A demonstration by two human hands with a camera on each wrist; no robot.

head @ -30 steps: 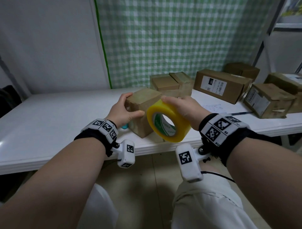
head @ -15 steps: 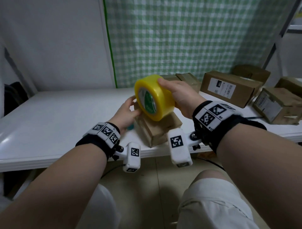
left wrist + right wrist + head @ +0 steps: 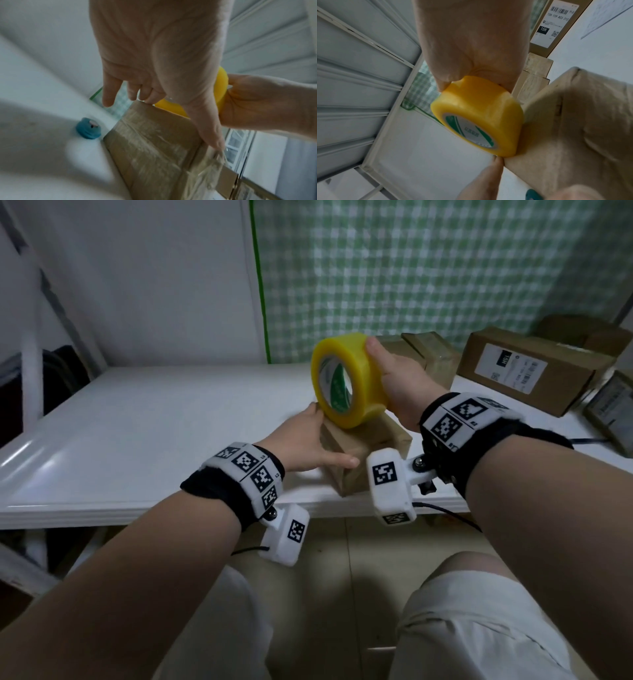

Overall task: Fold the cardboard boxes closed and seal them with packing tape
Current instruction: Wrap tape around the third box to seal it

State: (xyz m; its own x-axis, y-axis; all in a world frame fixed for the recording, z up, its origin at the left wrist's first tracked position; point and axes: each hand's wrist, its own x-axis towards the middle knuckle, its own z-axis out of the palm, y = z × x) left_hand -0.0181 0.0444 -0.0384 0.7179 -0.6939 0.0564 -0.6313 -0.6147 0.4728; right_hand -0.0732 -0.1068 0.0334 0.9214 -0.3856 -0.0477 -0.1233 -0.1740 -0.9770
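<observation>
A small brown cardboard box (image 3: 366, 450) stands at the front edge of the white table (image 3: 154, 433). My left hand (image 3: 305, 440) grips its left side, thumb along the near top edge, fingers at the far edge. My right hand (image 3: 397, 378) holds a yellow tape roll (image 3: 349, 381) upright on the box's top far-left edge. In the left wrist view my left hand (image 3: 154, 60) lies over the box (image 3: 154, 148), where wrinkled clear tape shows under the thumb, with the roll (image 3: 223, 83) behind. From the right wrist, the roll (image 3: 479, 119) touches the box (image 3: 573, 128).
Several other cardboard boxes sit at the table's back right, one with a white label (image 3: 534, 371), two taped ones (image 3: 428, 354) just behind the roll. A small blue object (image 3: 88, 129) lies left of the box. A green checked curtain (image 3: 411, 268) hangs behind.
My right hand has lifted the tape roll from the box's near front side up over its top to the far-left edge. My left hand has stayed on the box.
</observation>
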